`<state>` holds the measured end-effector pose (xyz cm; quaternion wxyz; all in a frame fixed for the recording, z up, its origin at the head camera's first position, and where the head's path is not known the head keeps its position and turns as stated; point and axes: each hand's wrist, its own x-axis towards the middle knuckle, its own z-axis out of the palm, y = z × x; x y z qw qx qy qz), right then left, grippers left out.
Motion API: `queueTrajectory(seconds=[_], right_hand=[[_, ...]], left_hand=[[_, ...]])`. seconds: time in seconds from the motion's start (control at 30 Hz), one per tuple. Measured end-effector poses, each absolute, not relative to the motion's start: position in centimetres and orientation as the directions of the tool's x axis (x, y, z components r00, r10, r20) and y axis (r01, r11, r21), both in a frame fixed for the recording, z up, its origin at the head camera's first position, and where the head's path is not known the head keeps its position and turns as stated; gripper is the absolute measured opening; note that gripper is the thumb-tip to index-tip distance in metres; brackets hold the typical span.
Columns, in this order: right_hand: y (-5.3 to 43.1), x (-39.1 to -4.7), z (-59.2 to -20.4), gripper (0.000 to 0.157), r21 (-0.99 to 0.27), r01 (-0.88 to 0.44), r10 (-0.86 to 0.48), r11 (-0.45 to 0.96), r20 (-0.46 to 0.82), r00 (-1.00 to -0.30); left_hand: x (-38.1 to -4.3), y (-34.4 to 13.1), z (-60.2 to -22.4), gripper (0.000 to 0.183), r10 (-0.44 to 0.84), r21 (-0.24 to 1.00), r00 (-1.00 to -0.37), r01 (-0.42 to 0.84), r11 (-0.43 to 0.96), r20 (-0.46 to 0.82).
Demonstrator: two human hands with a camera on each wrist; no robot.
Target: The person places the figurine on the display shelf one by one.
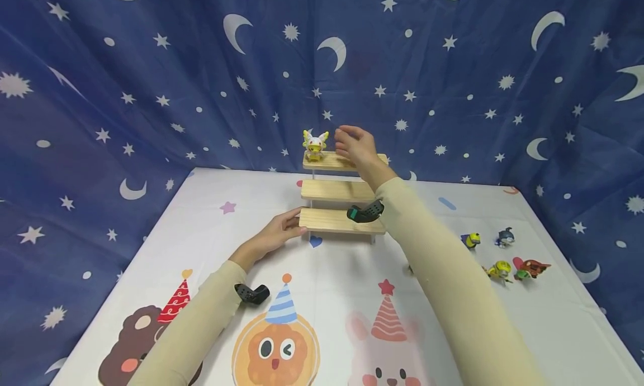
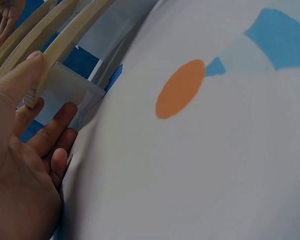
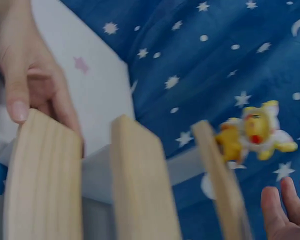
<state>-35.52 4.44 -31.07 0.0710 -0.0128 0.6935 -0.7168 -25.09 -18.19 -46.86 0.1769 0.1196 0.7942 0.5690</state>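
A three-tier wooden display stand [image 1: 336,220] rises in steps in the head view. My left hand [image 1: 271,234] pinches the left end of its lowest board, thumb on top and index finger underneath, as the left wrist view shows. On the left part of the top board sits a small yellow-and-white figurine [image 1: 315,146] with big ears. Over the right part of that board, to the figurine's right, my right hand [image 1: 356,148] holds nothing. Its fingers are loosely bent and apart from the figurine in the right wrist view.
To the right on the table lie several small figures: a yellow-and-blue one [image 1: 471,240], a dark grey one [image 1: 505,237], a yellow one [image 1: 500,270] and a brown-orange one [image 1: 533,268]. A dark blue curtain [image 1: 201,84] with moons and stars hangs behind the stand.
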Motion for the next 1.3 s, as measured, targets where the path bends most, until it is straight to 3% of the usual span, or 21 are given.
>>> queueTrajectory(seconds=[0.2,0.7,1.13,1.3], right_hand=[[6.9,-34.7,-28.6,0.047,-1.000,0.019,-0.147,-0.019,-0.016,-0.989],[14.0,-30.7,-27.2,0.048,-0.956,-0.122,-0.324,0.267,0.030,-0.946],[19.6,-25.7,-29.2,0.047,-0.846,-0.224,-0.403,0.484,0.012,-0.915],[21.4,-23.9,-31.3,0.041,-0.785,-0.319,-0.431,0.530,0.074,-0.899]], left_hand=[[-25.3,-18.2,-46.9,0.076,0.391,0.945,-0.909,-0.010,0.328,-0.146],[-25.1,-18.0,-46.9,0.075,0.407,0.950,-0.902,-0.009,0.312,-0.142],[-25.2,-18.1,-46.8,0.079,0.414,0.949,-0.898,-0.015,0.315,-0.152],[-25.1,-18.0,-46.8,0.078,0.407,0.950,-0.900,-0.022,0.312,-0.154]])
